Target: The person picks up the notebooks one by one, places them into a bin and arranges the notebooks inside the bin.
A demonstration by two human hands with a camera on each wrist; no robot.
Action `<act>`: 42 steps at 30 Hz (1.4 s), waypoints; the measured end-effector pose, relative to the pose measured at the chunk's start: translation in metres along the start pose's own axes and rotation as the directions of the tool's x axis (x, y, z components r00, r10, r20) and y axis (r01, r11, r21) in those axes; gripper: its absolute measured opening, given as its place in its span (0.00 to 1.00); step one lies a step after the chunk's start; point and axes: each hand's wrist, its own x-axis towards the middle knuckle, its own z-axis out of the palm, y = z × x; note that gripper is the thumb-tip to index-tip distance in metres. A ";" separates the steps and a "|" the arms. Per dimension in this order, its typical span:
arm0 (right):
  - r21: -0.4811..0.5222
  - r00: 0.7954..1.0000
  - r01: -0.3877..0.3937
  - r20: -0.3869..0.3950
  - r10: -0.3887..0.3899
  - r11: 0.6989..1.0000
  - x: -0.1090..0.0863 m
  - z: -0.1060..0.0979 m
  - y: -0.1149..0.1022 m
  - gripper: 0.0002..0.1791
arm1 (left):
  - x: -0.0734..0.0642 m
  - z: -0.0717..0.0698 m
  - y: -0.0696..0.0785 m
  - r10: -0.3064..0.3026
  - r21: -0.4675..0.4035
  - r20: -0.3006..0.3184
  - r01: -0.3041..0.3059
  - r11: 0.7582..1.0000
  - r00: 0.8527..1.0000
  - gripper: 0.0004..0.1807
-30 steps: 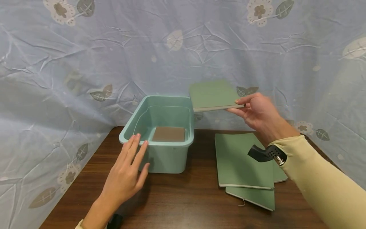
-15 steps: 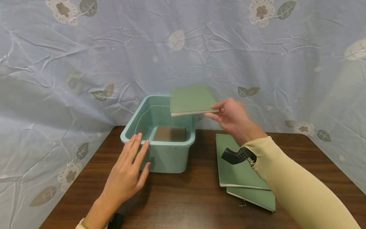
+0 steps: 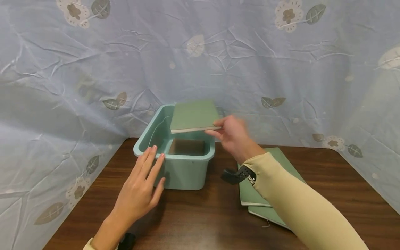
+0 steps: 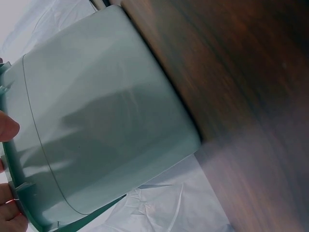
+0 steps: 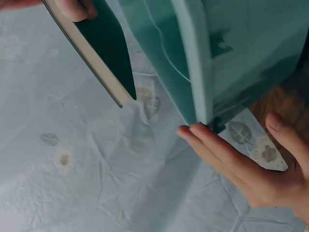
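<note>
A green notebook (image 3: 195, 114) with pale page edges is held level above the teal plastic bin (image 3: 184, 173). My right hand (image 3: 232, 137) pinches its near right corner, thumb on top and fingers below. Inside the bin, a brown flat block or book (image 3: 187, 147) lies on the floor, partly in shadow. My left hand (image 3: 137, 189) is spread with straight fingers, fingertips at the bin's near left rim. In the right wrist view, the left hand (image 5: 251, 174) shows at the rim corner and the notebook (image 5: 108, 48) beside the bin's opening.
Several green notebooks (image 3: 253, 194) lie in an overlapping stack on the dark wooden table (image 3: 200, 222), right of the bin and partly covered by my right forearm. A pale blue floral cloth (image 3: 218, 62) hangs behind and at the sides of the table.
My right hand has carried the green notebook left and slightly down, from right of the bin to over its opening. The left hand has stayed at the rim.
</note>
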 end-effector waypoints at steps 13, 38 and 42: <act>0.061 1.000 -0.015 -0.026 0.016 0.998 0.008 0.021 0.029 0.44 | 0.001 0.000 0.000 -0.005 -0.004 -0.010 0.005 1.000 1.000 0.30; -0.036 0.998 -0.028 -0.051 0.026 0.999 0.014 0.029 0.038 0.42 | 0.001 0.000 0.001 -0.005 -0.010 -0.011 0.005 1.000 1.000 0.30; -0.057 0.998 -0.038 -0.058 0.035 0.998 0.014 0.029 0.037 0.43 | 0.001 0.000 0.001 -0.005 -0.010 -0.004 0.005 1.000 1.000 0.30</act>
